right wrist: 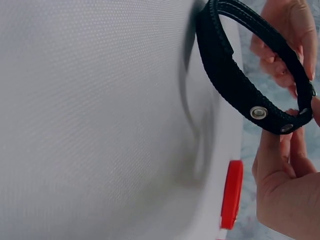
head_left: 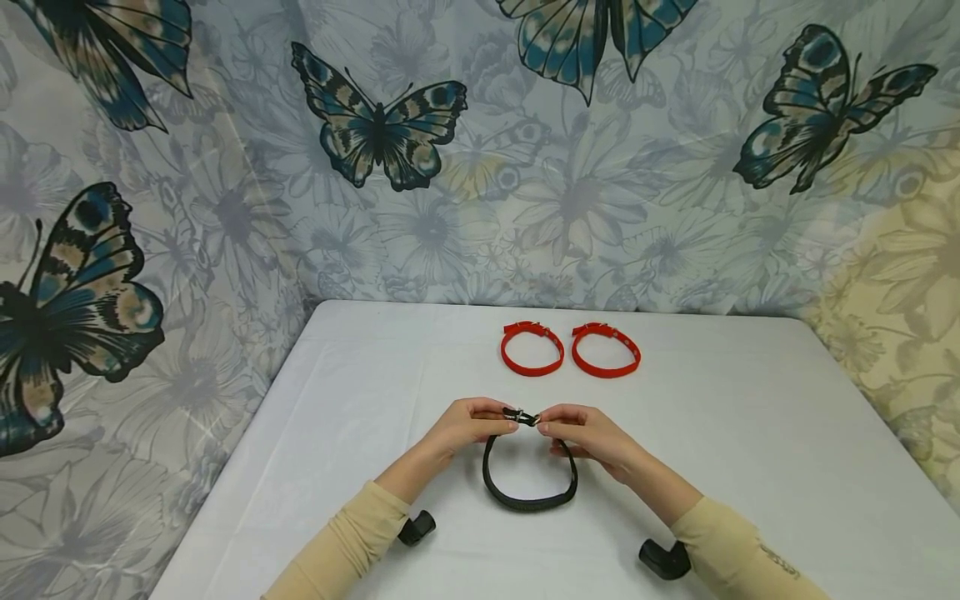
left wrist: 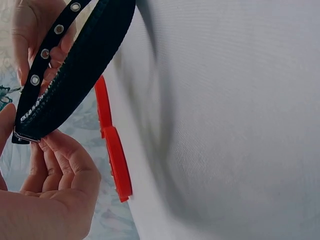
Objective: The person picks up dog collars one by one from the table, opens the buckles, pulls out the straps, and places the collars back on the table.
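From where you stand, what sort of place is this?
Probably an indoor corner arranged for tabletop work: a white-covered table before a butterfly-patterned backdrop, with two red collars and a black collar being held.

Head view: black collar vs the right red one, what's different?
Colour: the black collar is black; the right red collar is bright red.
Handling: the black collar is held by the left hand and right hand; the right red collar lies untouched on the table, farther back.
Shared: both form loops with metallic fittings.
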Available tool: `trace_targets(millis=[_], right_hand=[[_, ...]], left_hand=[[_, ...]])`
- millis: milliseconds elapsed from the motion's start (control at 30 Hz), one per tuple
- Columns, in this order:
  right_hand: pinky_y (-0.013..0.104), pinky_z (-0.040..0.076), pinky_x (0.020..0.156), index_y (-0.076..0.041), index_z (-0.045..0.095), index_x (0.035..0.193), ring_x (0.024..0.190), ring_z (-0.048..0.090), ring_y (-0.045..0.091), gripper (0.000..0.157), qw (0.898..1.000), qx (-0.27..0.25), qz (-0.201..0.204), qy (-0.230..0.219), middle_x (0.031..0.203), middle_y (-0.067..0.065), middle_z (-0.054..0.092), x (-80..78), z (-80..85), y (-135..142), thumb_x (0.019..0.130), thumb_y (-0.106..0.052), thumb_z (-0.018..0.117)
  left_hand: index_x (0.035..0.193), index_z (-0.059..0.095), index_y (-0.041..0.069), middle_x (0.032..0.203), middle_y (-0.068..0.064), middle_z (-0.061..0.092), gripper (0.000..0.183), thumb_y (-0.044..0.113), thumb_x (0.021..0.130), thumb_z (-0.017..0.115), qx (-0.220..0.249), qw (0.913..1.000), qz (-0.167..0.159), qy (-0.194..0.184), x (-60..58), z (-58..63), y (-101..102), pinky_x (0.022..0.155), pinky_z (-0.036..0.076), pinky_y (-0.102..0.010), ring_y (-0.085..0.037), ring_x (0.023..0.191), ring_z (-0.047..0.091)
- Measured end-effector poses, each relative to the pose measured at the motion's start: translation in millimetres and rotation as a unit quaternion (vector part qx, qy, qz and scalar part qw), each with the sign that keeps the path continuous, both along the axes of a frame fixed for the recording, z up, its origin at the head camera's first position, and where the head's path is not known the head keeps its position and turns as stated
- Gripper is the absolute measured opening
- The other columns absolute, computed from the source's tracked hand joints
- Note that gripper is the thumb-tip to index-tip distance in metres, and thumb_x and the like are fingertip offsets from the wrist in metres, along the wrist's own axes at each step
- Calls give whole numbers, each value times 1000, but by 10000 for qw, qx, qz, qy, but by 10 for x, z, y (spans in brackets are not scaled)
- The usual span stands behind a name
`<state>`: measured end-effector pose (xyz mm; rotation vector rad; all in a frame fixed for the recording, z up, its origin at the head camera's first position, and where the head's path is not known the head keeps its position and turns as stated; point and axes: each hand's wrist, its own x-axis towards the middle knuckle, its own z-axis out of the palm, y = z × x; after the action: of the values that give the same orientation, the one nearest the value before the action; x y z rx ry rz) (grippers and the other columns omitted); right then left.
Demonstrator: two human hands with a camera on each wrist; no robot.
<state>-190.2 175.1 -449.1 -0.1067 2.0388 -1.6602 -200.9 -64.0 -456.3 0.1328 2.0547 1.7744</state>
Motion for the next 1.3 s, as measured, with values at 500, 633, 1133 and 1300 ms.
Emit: trace_targets(millis=[500, 633, 1133, 1300], right_hand=[[33, 54, 80, 2, 61, 124, 104, 53, 30, 47, 10000, 21, -42, -45, 109, 11, 62, 28, -26, 69, 91, -30, 70], [34, 54, 81, 1, 62, 124, 103, 53, 31, 47, 10000, 20, -54, -27, 108, 10, 61, 30, -22, 90, 91, -30, 70], [34, 55, 82, -4, 67, 114, 103, 55, 34, 39, 9998, 91, 10, 195, 108, 11, 64, 3, 41, 21, 88, -32, 73], [34, 55, 81, -5, 67, 113, 100, 59, 32, 38, 9996, 106, 68, 259, 113, 19, 64, -11, 69, -10, 87, -33, 74]], left_hand=[[107, 74, 11, 96, 0, 73, 32, 27, 81, 81, -21, 9998, -155, -131, 20, -16, -34, 74, 52, -29, -13, 85, 65], [106, 74, 11, 97, -1, 73, 31, 27, 81, 80, 17, 9998, -168, -87, 29, -14, -47, 76, 52, -31, -14, 87, 64], [109, 73, 12, 93, 0, 71, 32, 28, 82, 80, -20, 9992, -378, 119, 34, 39, -13, 77, 53, -32, -14, 85, 65], [107, 73, 11, 88, 0, 69, 30, 25, 82, 80, -71, 9985, -495, 215, 42, 90, 12, 75, 53, -33, -13, 82, 65]])
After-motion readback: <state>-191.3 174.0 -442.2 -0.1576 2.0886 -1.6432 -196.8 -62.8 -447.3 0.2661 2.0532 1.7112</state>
